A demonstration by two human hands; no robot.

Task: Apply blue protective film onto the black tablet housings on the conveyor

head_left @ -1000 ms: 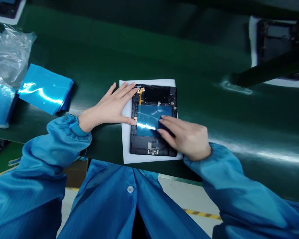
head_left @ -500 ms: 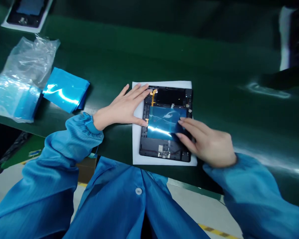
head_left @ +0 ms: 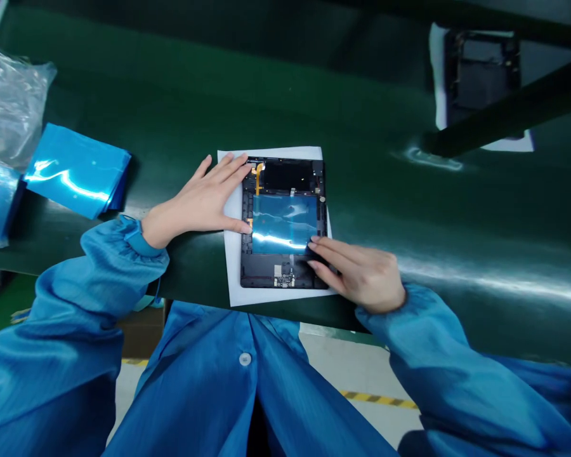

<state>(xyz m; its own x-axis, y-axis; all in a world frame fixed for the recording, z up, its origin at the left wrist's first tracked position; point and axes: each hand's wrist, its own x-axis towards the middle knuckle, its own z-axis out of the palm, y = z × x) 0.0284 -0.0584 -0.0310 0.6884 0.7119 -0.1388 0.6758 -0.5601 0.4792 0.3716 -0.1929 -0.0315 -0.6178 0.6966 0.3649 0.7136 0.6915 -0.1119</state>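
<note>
An opened black tablet [head_left: 266, 270] lies on a white foam sheet [head_left: 235, 266] in front of me, its inner parts facing up. Across its middle rests a blue plastic film [head_left: 285, 219] with a glossy surface. My left hand [head_left: 197, 200] is spread open, its fingertips and thumb resting on the tablet's left edge. At the film's lower right corner, the fingertips of my right hand [head_left: 356, 270] touch the film and the tablet frame. The fingers of that hand are stretched out, with the thumb apart from them.
A stack of blue films [head_left: 78, 168] lies to the left, beside a clear plastic bag [head_left: 12, 108] with more blue sheets. Another opened tablet [head_left: 485, 82] on white foam is at the back right, behind a dark bar [head_left: 514, 108]. The green table's front edge runs near my body.
The view has shifted right, so things appear farther left. My right hand has moved down along the film's right side to its lower corner. My left hand stays on the tablet's edge.
</note>
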